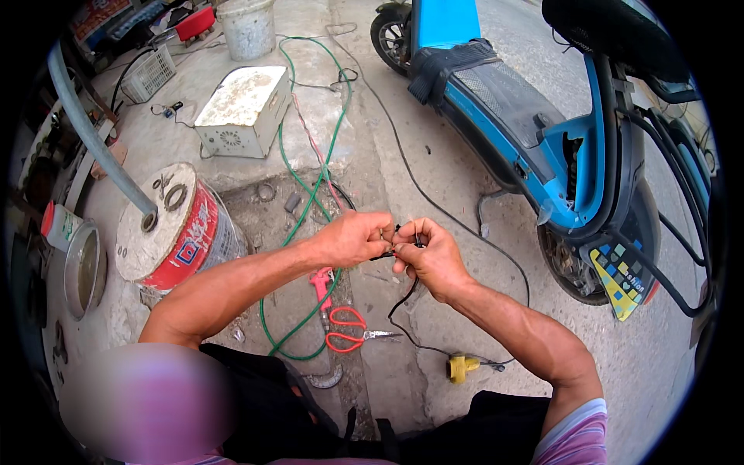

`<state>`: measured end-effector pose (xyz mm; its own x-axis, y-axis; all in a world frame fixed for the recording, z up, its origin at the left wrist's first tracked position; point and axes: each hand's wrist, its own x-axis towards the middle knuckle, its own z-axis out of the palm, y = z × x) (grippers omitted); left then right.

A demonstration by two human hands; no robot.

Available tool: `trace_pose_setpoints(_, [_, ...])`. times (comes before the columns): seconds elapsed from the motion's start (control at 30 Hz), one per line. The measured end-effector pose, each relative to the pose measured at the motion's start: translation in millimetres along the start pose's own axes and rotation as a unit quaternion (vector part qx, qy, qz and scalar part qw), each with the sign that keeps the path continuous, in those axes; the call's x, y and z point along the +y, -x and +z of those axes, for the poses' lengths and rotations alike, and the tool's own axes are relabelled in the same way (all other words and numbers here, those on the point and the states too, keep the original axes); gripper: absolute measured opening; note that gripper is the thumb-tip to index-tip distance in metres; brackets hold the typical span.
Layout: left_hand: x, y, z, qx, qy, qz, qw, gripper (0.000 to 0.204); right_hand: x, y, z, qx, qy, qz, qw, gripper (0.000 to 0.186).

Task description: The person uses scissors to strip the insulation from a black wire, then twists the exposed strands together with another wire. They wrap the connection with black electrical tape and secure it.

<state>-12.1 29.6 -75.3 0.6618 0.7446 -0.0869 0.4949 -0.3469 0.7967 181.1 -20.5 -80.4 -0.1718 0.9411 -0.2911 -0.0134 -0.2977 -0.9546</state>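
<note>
My left hand (355, 237) and my right hand (435, 262) are close together above the ground, both pinching black electrical cable. A short black piece pokes out under the left fingers. From the right hand the black cable (401, 301) hangs down and runs to a yellow fitting (461, 369) on the ground. A small red spot shows between the fingertips; the exact joint is hidden by them. Just below the hands lie scissors (346, 329) with red handles, their blades parted and pointing right. A pink air blow gun (321, 288) lies beside them.
A blue electric scooter (496, 101) stands at the right. Green hose (289, 232) and a long dark cable (403, 159) trail over the concrete. At the left are a red-and-white drum (190, 232) with a metal pole, a basin (85, 271), a metal box (242, 112) and a bucket (248, 31).
</note>
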Motion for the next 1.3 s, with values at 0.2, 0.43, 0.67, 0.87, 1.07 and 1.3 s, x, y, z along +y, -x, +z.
trace_pose_setpoints(0.2, [5.1, 2.7, -22.8, -0.162, 0.05, -0.099, 0.98, 0.025, -3.9, 3.3, -2.0, -0.003, -0.062, 0.035, 0.997, 0.02])
trace_pose_setpoints(0.43, [-9.0, 5.7, -11.7, -0.157, -0.06, 0.067, 0.983, 0.029, -3.5, 4.7, -0.3, -0.012, -0.065, 0.042, 0.997, 0.021])
trace_pose_setpoints(0.67, [11.5, 12.0, 9.7, -0.027, -0.225, 0.041, 0.973, 0.027, -5.3, 3.7, -0.1, -0.023, -0.045, 0.039, 0.998, 0.021])
trace_pose_setpoints(0.87, [3.2, 15.4, 17.0, 0.119, -0.278, 0.179, 0.936, 0.015, -0.1, -1.5, -9.6, -0.029, -0.035, 0.051, 0.998, 0.024])
trace_pose_setpoints(1.07, [6.9, 11.1, 9.3, 0.126, -0.203, 0.243, 0.94, 0.013, -2.1, -1.1, -20.8, -0.047, -0.044, 0.073, 0.995, 0.021])
trace_pose_setpoints(1.3, [5.7, 10.7, -5.6, 0.104, -0.158, 0.237, 0.953, 0.019, -3.2, -4.2, -23.1, -0.054, -0.046, 0.079, 0.994, 0.017])
